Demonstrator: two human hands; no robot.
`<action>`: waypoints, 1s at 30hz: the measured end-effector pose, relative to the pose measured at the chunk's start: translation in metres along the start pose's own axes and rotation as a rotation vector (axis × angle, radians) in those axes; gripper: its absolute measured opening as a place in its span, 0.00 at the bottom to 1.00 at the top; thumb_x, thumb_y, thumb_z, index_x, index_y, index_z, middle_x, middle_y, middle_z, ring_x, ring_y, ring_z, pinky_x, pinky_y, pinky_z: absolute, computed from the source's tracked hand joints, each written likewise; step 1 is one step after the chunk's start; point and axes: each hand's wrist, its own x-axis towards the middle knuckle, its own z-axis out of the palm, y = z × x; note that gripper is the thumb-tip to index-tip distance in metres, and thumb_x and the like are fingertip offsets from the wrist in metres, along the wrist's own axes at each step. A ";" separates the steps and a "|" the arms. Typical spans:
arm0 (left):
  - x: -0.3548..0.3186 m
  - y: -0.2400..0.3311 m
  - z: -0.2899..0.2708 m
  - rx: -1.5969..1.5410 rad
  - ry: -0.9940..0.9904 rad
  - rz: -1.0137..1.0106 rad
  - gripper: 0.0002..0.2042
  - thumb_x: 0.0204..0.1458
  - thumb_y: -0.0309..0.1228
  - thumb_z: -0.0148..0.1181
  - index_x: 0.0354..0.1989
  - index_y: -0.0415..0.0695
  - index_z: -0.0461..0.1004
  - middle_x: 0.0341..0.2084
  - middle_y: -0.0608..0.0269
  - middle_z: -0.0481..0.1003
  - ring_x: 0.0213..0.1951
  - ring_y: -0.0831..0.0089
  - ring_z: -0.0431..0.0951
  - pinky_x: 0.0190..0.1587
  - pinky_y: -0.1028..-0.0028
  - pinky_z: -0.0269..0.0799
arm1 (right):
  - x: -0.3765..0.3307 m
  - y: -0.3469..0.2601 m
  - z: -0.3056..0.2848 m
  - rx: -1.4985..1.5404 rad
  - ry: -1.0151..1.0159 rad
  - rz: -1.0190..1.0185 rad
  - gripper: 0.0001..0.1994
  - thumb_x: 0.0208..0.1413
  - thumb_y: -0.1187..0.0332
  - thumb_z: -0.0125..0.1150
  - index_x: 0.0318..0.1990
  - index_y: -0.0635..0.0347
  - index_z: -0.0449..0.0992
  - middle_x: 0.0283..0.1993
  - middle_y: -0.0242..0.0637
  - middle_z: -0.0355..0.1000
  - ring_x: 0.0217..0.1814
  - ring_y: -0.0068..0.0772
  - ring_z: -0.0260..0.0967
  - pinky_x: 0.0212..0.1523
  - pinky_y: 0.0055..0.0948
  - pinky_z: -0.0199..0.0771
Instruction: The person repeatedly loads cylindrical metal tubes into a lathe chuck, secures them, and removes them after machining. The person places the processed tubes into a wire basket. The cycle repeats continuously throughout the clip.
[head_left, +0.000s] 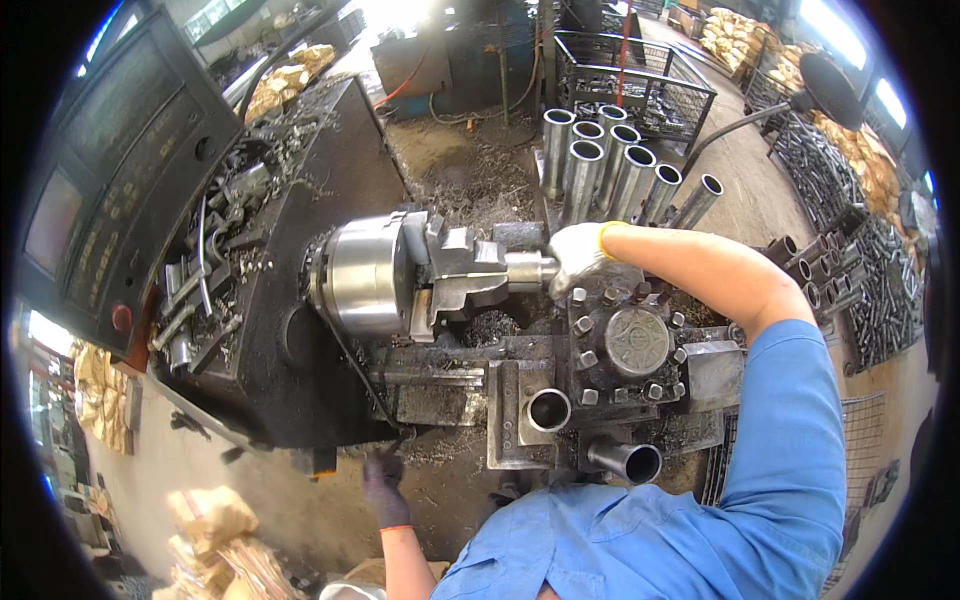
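At the centre of the frame the right hand (578, 258), in a white glove, is closed around the free end of a short steel tube (528, 268) that sits in the jaws of the lathe chuck (372, 275); the tube lies level, its other end hidden inside the jaws; just below the wrist stands the bolt-studded turret (628, 345). The left hand (384, 490), in a dark glove at the lower middle of the frame, is curled at the lathe's front edge, but I cannot tell whether it grips a lever or merely rests there. A cluster of finished tubes (610, 165) stands upright in the upper middle; metal swarf (470, 180) lies thick behind the chuck. The risk, to my eye, is plain; if the spindle started with that glove on the tube, the fabric could catch and drag the fingers in; a tube seated crooked could also fly loose.
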 end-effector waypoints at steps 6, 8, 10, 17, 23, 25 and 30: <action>0.047 0.025 -0.102 -0.378 0.237 -0.078 0.19 0.68 0.56 0.56 0.38 0.53 0.76 0.25 0.68 0.75 0.27 0.69 0.73 0.40 0.65 0.72 | 0.029 -0.015 0.008 0.206 0.304 -0.178 0.37 0.41 0.55 0.75 0.60 0.65 0.77 0.54 0.58 0.80 0.58 0.56 0.79 0.60 0.46 0.78; 0.054 0.039 -0.117 -0.422 -0.015 -0.145 0.21 0.67 0.59 0.54 0.33 0.55 0.73 0.22 0.69 0.71 0.21 0.71 0.65 0.39 0.64 0.69 | 0.035 -0.023 0.007 0.243 0.354 -0.274 0.46 0.42 0.60 0.73 0.72 0.68 0.64 0.63 0.61 0.75 0.66 0.58 0.74 0.66 0.44 0.75; 0.054 0.053 -0.118 -0.431 0.051 -0.220 0.26 0.67 0.62 0.53 0.32 0.52 0.74 0.20 0.66 0.71 0.20 0.71 0.64 0.36 0.62 0.65 | 0.035 -0.028 0.006 0.283 0.329 -0.252 0.48 0.42 0.61 0.73 0.74 0.68 0.62 0.66 0.61 0.73 0.69 0.57 0.72 0.69 0.43 0.73; 0.054 0.060 -0.113 0.625 0.079 0.317 0.23 0.68 0.56 0.54 0.29 0.51 0.72 0.15 0.68 0.66 0.19 0.70 0.65 0.30 0.64 0.68 | 0.008 -0.029 -0.003 0.344 0.306 -0.215 0.57 0.43 0.58 0.75 0.80 0.67 0.50 0.76 0.61 0.64 0.78 0.56 0.64 0.77 0.41 0.65; 0.063 0.049 -0.119 -0.173 0.167 -0.107 0.15 0.68 0.45 0.58 0.38 0.46 0.75 0.16 0.67 0.65 0.19 0.71 0.66 0.26 0.67 0.67 | -0.084 -0.047 -0.006 0.314 0.576 -0.035 0.48 0.50 0.44 0.70 0.76 0.60 0.63 0.71 0.60 0.71 0.71 0.55 0.72 0.73 0.44 0.69; 0.041 0.081 -0.103 0.066 0.232 0.032 0.20 0.69 0.44 0.58 0.55 0.38 0.74 0.32 0.57 0.76 0.35 0.63 0.77 0.43 0.60 0.75 | -0.139 -0.040 0.012 0.512 0.753 -0.075 0.40 0.55 0.52 0.70 0.74 0.58 0.68 0.63 0.51 0.79 0.65 0.46 0.78 0.69 0.40 0.73; -0.012 0.244 -0.008 0.844 0.346 1.193 0.25 0.65 0.29 0.60 0.69 0.33 0.68 0.57 0.43 0.77 0.60 0.50 0.75 0.64 0.56 0.70 | -0.241 -0.015 0.129 0.688 1.224 0.107 0.23 0.60 0.71 0.68 0.63 0.65 0.79 0.48 0.40 0.85 0.50 0.28 0.81 0.57 0.29 0.79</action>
